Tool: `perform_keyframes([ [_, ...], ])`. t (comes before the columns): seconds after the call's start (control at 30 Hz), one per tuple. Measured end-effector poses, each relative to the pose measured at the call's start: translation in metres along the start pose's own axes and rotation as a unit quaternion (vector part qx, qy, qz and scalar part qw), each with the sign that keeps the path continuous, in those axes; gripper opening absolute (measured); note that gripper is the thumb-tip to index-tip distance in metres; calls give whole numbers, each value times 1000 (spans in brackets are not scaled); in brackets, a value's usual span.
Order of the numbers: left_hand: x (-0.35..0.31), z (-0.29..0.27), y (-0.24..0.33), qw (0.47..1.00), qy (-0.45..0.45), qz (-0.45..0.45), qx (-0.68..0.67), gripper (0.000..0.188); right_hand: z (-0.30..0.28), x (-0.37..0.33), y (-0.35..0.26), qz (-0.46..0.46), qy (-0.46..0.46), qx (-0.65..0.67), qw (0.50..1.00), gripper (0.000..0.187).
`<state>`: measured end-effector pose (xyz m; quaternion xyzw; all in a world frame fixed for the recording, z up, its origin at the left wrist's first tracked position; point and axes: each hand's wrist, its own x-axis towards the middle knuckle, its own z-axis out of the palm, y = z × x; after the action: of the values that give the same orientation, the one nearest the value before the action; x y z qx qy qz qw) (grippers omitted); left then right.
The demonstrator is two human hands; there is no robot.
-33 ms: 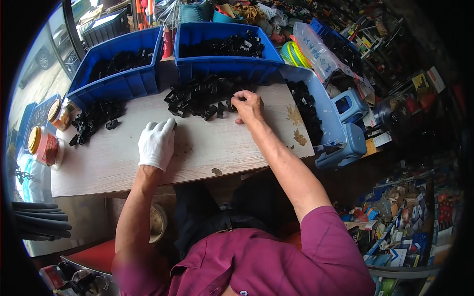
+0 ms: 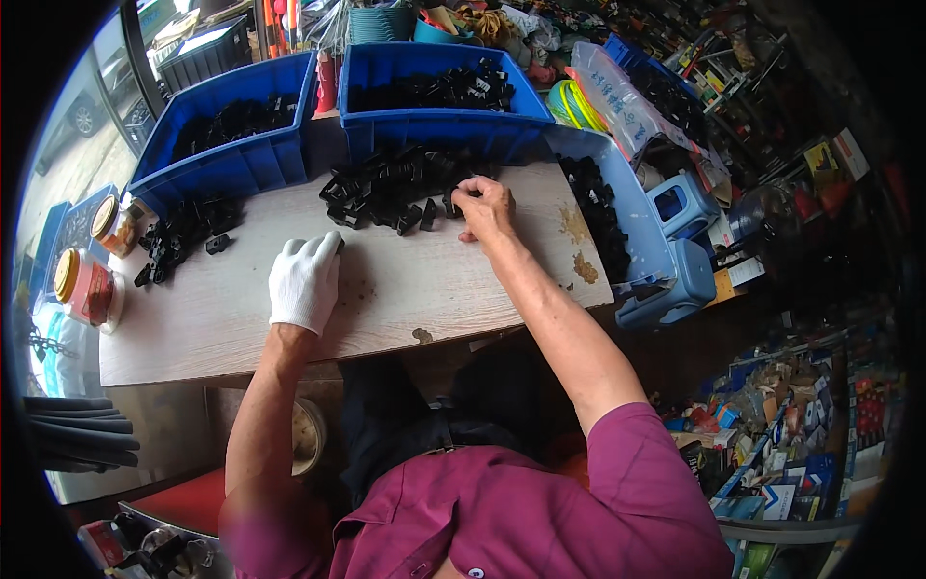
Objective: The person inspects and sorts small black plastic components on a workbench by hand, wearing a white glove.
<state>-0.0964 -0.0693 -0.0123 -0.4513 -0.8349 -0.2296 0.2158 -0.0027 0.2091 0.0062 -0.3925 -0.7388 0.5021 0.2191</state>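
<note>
My left hand [image 2: 305, 282], in a white knitted glove, rests over the left middle of the wooden tabletop [image 2: 405, 289]. Its fingers are curled round a small black part, of which only a dark bit shows by the fingertips. Bare, my right hand [image 2: 486, 208] is at the right edge of a heap of small black plastic parts [image 2: 386, 188], thumb and fingers pinched on one black piece [image 2: 450, 205]. The exact kind of these parts is too small to tell. A second, smaller pile of black parts [image 2: 178, 241] lies at the table's left.
Two blue bins [image 2: 217, 174] [image 2: 444, 124] holding black parts stand along the far side. A light blue tub [image 2: 632, 212] with more parts is at the right, beside blue plastic stools [image 2: 687, 207]. Two lidded jars [image 2: 87, 288] [image 2: 116, 228] stand on the left edge.
</note>
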Motion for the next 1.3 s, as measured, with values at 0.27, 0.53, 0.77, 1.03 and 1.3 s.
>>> perform_keyframes([
  [0.27, 0, -3, 3, 999, 8, -10, -35, 14, -33, -13, 16, 136, -30, 60, 988, 18],
  [0.53, -3, -3, 3, 998, 13, -2, -65, 18, -61, -38, 17, 80, -85, 75, 990, 34],
  [0.77, -3, -2, 2, 997, 21, 3, -68, 22, -61, -34, 6, 65, -158, -11, 985, 44],
  [1.03, -3, -4, 4, 996, 24, -1, -82, 21, -45, -53, 10, 112, -100, -8, 989, 16],
  [1.3, -8, 0, 15, 969, 15, -82, -232, 26, -42, -75, 4, 128, -132, -4, 983, 26],
])
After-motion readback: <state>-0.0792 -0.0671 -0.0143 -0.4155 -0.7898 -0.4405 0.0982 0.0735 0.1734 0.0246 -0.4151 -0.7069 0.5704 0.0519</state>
